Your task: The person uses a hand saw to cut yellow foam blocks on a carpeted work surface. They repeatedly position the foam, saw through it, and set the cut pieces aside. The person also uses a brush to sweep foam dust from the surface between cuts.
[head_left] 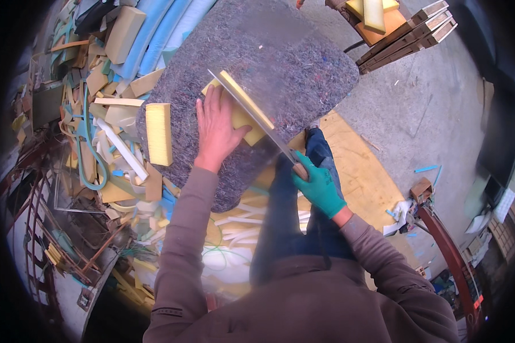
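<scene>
My bare left hand (216, 127) lies on a yellow foam block (242, 121), fingers stretched forward and the thumb spread to the right. In my right hand (320, 187), which wears a green glove, is the wooden handle of a long knife (277, 140). Its straight, thin blade runs diagonally up and left along the foam, just right of my left hand. A narrow strip of the same foam (253, 104) shows on the blade's far side; whether it is fully parted from the block I cannot tell. Under the foam is a speckled grey felt pad (303, 63).
A second yellow foam block (158, 134) stands at the pad's left edge. Piled foam offcuts (120, 117) and blue rolls (154, 37) crowd the left side. Far right are stacked wooden pieces (406, 37) with foam on top. A tan sheet (357, 166) covers floor beside my legs.
</scene>
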Motion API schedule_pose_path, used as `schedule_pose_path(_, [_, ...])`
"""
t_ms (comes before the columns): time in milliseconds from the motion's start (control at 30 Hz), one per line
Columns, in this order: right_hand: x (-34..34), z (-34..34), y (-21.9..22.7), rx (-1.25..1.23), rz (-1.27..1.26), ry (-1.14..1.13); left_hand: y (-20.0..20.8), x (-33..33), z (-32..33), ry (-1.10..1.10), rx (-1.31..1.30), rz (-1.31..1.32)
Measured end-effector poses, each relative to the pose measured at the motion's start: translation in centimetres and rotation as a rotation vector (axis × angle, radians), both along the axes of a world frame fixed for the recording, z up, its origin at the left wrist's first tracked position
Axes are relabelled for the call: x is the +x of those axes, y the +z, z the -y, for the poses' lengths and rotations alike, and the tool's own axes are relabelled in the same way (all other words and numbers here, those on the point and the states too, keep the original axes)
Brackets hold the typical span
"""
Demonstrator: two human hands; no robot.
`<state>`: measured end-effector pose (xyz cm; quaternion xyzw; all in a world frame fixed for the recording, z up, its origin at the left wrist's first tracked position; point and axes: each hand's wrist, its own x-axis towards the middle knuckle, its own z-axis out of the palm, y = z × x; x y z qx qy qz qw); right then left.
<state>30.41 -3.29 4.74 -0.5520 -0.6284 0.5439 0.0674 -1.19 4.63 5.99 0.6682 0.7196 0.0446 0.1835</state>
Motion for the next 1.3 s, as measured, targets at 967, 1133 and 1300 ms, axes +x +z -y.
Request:
schedule_pose_path(967, [0.0, -0.9, 1.2, 0.002, -0.049, 0.017, -0.6, 1.3, -0.4, 0.032, -0.030, 0.018])
schedule_pose_path(1133, [0.2, -1.0, 1.4, -0.007, -0.018, 0.049, -0.2, 1.7, -0.5, 0.085, -0.114, 0.014])
schedule_pose_path(1300, [0.1, -0.9, 1.8, -0.029, -0.029, 0.038, 0.2, 1.8, -0.8, 0.113, -0.135, 0.062])
